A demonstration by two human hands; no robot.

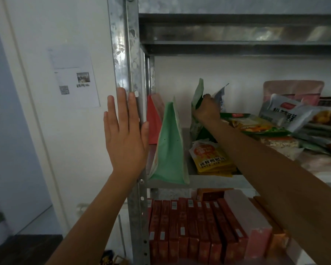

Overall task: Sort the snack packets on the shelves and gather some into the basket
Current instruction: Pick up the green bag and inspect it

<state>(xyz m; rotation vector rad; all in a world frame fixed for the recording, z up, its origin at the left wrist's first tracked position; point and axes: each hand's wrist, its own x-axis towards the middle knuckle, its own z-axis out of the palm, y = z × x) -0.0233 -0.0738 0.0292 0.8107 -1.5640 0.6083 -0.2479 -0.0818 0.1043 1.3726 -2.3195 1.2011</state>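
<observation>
**Galvanised steel rack (237,48): sorting step in hand**

Nearest and lowest, a row of red cardboard cartons (189,226) is noted, untouched. The left hand (125,134) is laid flat, fingers straight, against the rack's front upright post (122,54); nothing is held by it. At the front edge of the grey metal middle shelf (208,180) a mint-green stand-up pouch (168,146) is stood, with a yellow flat sachet (210,157) lying just beside.

Deeper in, the right hand (205,109) is curled round the top of a green-and-white upright packet (197,94). Whether the blue-white packet (221,96) touching it is also gripped cannot be told.

Step judged: sorting, one packet being stood or lifted. No basket is seen. The next move is judged to need a lift clear of the loose heap of packets (275,119) at right.
</observation>
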